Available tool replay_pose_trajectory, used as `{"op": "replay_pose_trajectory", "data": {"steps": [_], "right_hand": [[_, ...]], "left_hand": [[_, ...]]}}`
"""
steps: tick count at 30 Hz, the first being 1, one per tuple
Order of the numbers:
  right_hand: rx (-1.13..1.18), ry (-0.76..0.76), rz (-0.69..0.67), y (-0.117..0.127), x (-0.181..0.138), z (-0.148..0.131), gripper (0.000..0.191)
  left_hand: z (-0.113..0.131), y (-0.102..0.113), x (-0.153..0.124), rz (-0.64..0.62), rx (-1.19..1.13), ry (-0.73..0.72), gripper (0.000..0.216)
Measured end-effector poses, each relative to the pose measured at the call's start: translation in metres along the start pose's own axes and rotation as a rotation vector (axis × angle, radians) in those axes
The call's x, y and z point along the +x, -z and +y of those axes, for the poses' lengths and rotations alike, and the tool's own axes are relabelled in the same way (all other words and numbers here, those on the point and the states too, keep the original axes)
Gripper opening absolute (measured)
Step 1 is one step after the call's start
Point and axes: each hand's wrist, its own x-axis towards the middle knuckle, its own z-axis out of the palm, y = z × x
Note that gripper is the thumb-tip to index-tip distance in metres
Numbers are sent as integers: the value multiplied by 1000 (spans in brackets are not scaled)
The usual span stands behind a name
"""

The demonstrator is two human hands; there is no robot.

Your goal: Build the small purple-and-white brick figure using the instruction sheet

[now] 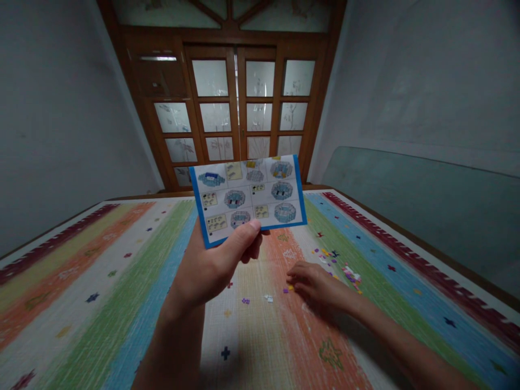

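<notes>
My left hand (227, 260) holds up a printed building-instruction sheet (247, 200) with a blue border, thumb over its lower edge. The sheet shows several step drawings of a light-blue and grey round brick model. Low over the table, my right hand (311, 281) has its fingers curled inward; anything inside them is hidden. A purple brick and an orange brick (288, 290) lie right at its fingertips. Left of that hand are a small white brick piece (268, 298) and a purple brick piece (246, 300) on the cloth.
A loose pile of small coloured bricks (351, 274) lies beyond and right of my right hand, with more bricks (323, 253) scattered nearby. A striped tablecloth (122, 303) covers the table. A glass panel (426, 206) leans at the right wall; wooden doors (239, 108) stand behind.
</notes>
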Motion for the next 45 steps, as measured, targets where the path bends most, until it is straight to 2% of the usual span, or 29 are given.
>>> {"op": "replay_pose_trajectory", "data": {"steps": [3, 7, 12, 16, 21, 28, 32, 36, 40, 45], "right_hand": [[-32, 3, -25, -6, -4, 6, 12], [-67, -13, 62, -19, -13, 16, 17], [-101, -102, 133, -9, -23, 30, 18], [-37, -79, 98, -6, -19, 15, 16], [-6, -8, 66, -25, -9, -5, 17], [-8, -17, 170, -32, -22, 10, 18], [-76, -42, 245, -16, -29, 26, 22], [-168, -184, 408, 22, -34, 55, 24], [-153, -322, 347, 54, -43, 85, 27], [-192, -374, 366, 61, -44, 95, 28]], "left_hand": [[0, 0, 1, 2, 11, 4, 28], [1, 0, 0, 9, 14, 7, 27], [0, 0, -1, -5, 7, 4, 27], [1, 0, -1, -19, 13, 13, 28], [2, 2, -1, -7, 37, 22, 28], [3, 0, 0, 11, 19, 23, 27], [3, 1, -1, -6, 25, 20, 28], [3, 1, -2, -2, 17, 27, 24], [3, 2, -1, -8, 10, 32, 23], [4, 2, -1, -13, 12, 33, 26]]}}
